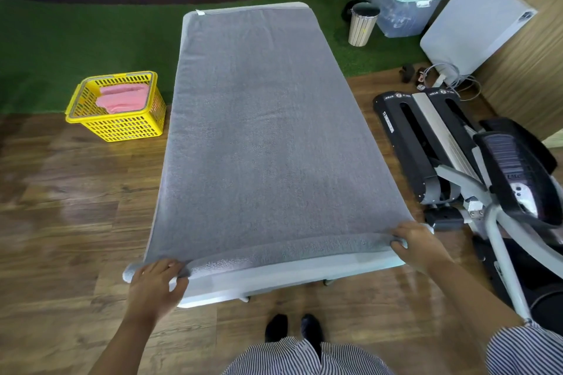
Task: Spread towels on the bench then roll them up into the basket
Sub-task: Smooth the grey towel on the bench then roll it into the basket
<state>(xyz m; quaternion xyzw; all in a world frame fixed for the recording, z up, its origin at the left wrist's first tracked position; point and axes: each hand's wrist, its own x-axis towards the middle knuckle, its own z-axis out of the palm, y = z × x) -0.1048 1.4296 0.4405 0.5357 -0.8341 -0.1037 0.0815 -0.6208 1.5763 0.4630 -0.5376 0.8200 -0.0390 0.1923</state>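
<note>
Spreading done: grey towel (268, 131) laid flat over nearly the whole counter (304, 274), reaching from the far edge to just short of the near edge, with only a pale strip of padding bare along the near edge and a sliver at the far corners. Rolling only just begun, judging by a single low tube of cloth turned over along the near edge. Left hand (155, 283) at the near left corner, fingers (175, 265) curled over the roll's end and gripping it; right hand (417, 243) at the near right corner, fingers likewise curled round the other end. Left to do, by the look of it: rolling the full length toward the far edge, then carrying the roll across to the yellow basket (122, 128) on the floor off the counter's left edge. Pink towels (122, 99) already inside, apparently rolled.

Towel itself: thick grey terry, smooth, barely creased, small white label at the far left corner, side hems lying close along the counter's long edges.
</note>
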